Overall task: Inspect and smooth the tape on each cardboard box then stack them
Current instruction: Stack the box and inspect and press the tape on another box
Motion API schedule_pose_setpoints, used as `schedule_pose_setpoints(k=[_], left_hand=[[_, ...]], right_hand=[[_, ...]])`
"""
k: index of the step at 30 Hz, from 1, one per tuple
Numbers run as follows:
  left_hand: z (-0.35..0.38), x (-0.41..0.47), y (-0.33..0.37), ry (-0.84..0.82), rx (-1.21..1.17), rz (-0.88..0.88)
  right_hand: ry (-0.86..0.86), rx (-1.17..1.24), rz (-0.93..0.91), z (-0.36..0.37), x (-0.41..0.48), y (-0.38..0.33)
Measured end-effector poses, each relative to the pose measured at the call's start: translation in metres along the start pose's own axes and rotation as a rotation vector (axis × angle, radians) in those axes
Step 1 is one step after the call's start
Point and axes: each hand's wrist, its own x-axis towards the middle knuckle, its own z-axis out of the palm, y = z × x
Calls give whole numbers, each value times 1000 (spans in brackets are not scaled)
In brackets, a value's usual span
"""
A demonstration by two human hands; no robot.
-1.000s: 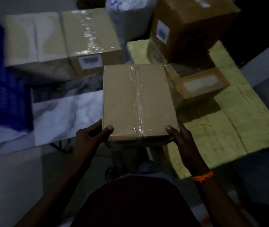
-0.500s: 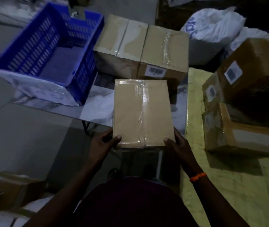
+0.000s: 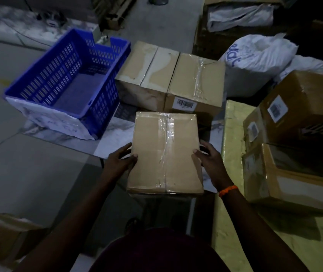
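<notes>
Two hands clamp the taped box (image 3: 164,154): left hand (image 3: 120,162) and right hand (image 3: 210,160) grip opposite sides, thumbs hooked on top.

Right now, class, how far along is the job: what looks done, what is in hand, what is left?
Seemingly done: a large brown cardboard box sits on a lower labelled box at right. In hand: left hand and right hand grip a flat brown taped carton by its sides. Left: smoothing its clear tape, then stacking it and the pale box and barcoded box behind it.
</notes>
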Motion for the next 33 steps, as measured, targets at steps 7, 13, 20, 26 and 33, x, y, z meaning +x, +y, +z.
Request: schedule_pose_setpoints(k=[7, 13, 20, 26, 33], left_hand=[[9, 39, 23, -11, 56, -54], [19, 22, 40, 35, -93, -54], [24, 0, 82, 96, -350, 7], [32, -10, 87, 72, -407, -26], [29, -20, 59, 43, -342, -26]], right_hand=[[-46, 51, 50, 11, 21, -8], [-55, 82, -8, 6, -2, -26], [76, 324, -148, -21, -23, -65], [182, 523, -21, -31, -36, -50], [90, 291, -106, -31, -54, -1]])
